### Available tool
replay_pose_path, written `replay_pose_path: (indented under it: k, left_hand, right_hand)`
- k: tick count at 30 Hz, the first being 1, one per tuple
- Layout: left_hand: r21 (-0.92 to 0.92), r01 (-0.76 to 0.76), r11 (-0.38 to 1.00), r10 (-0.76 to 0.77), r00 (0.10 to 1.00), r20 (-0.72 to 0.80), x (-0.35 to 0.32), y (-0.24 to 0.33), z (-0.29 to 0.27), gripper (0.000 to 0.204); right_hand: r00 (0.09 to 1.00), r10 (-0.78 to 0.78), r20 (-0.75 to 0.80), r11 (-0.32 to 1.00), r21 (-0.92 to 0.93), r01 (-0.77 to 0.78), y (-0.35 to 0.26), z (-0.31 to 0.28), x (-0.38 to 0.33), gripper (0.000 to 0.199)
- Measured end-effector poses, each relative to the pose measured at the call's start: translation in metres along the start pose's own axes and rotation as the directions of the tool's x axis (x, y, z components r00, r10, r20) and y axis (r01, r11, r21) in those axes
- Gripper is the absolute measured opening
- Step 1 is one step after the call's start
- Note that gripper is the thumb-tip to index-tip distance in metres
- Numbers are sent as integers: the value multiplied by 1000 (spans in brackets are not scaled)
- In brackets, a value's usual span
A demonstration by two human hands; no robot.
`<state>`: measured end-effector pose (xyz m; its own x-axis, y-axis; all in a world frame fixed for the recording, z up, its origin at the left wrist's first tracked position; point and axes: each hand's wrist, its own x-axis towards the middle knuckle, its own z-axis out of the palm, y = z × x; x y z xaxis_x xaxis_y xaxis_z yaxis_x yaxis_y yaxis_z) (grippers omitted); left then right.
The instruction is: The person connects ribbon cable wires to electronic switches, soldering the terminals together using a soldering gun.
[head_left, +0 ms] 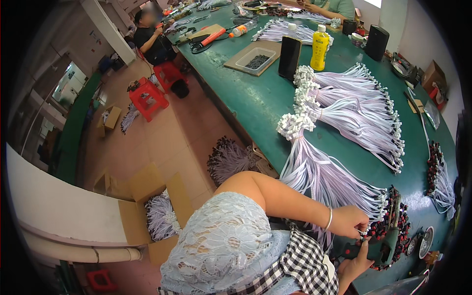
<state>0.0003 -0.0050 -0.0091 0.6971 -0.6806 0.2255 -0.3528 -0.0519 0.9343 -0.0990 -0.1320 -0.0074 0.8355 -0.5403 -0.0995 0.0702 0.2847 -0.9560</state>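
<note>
My left hand [348, 221], a bracelet on its wrist, is closed in a pinch at the free ends of a bundle of white ribbon cables [324, 172]. A small white connector [364, 232] shows at its fingertips. Just below, my right hand [355, 269] has a finger raised to the same spot; its grip is partly hidden, and what it holds cannot be made out. Beside both hands is a dark green and black tool [388, 248], its kind unclear. Around it lies a pile of small black and red parts [404, 228].
More bundled cables [359, 103] fan across the green table [236, 93]. A phone [289, 57], a yellow bottle [319, 48] and a plastic tray [255, 59] of dark parts stand farther off. An open carton [135, 221] of cables and red stools [147, 98] are on the floor. Co-workers sit beyond.
</note>
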Motion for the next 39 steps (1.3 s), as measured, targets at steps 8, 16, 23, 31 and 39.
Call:
replay_pose_path:
  k: [8,16,23,31,39]
  left_hand:
    - [-63,59,996,-58,998,6,-6,3,8,21]
    - [87,-41,995,36,998,57,-2,2,-11,24]
    - [21,61,998,-63,993,102,5,7,-17,12]
    - [99,-29,995,11,985,175,-1,10,-8,14]
    - [-379,485,788,-405,872,274,0,16,-16,15]
  right_hand:
    - [999,35,-32,999,-2,-35,4,-8,-9,24]
    - [983,-142,116,972,-173,161,6,4,-2,41]
    - [997,55,60,994,96,-60,-2,6,5,19]
    - [962,270,39,953,134,-273,-2,-2,-1,21]
    - [988,153,36,988,21,-154,7,-8,1,24]
